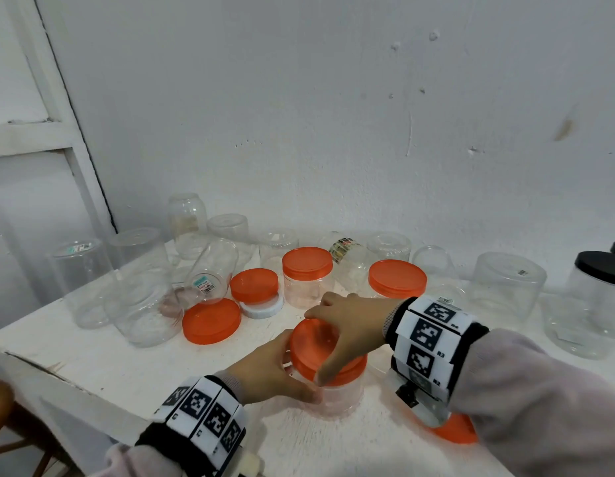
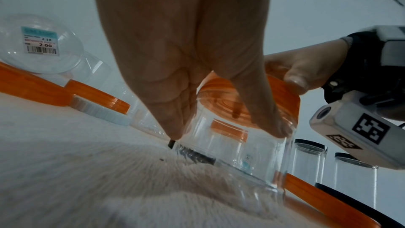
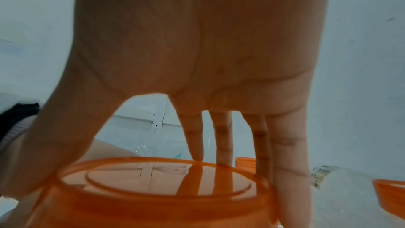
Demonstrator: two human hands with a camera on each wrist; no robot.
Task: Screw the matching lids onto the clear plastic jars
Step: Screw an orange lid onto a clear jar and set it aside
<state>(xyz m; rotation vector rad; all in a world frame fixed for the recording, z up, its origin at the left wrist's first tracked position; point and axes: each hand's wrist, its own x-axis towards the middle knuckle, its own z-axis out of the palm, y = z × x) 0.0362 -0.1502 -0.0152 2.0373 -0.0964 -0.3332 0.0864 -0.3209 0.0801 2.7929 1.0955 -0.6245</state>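
Note:
A clear plastic jar [image 1: 338, 397] stands upright on the white table [image 1: 127, 366], near its front. An orange lid [image 1: 352, 368] sits on the jar's mouth, tilted a little in the head view. My left hand [image 1: 299, 370] grips the jar's wall from the left, fingers and thumb curled round it [image 2: 241, 148]. My right hand [image 1: 316, 346] comes down over the lid, thumb on the near rim and fingers on the far rim. The right wrist view shows those fingers [image 3: 287, 153] spread around the orange lid [image 3: 153, 190].
Loose orange lids [image 1: 211, 321] [image 1: 254, 285] [image 1: 397, 278] and a white lid [image 1: 263, 309] lie behind, beside a small capped jar [image 1: 307, 275]. Several empty clear jars [image 1: 140, 287] line the wall. Black-lidded jars [image 1: 598, 297] stand at the right. Another orange lid [image 1: 457, 433] lies under my right wrist.

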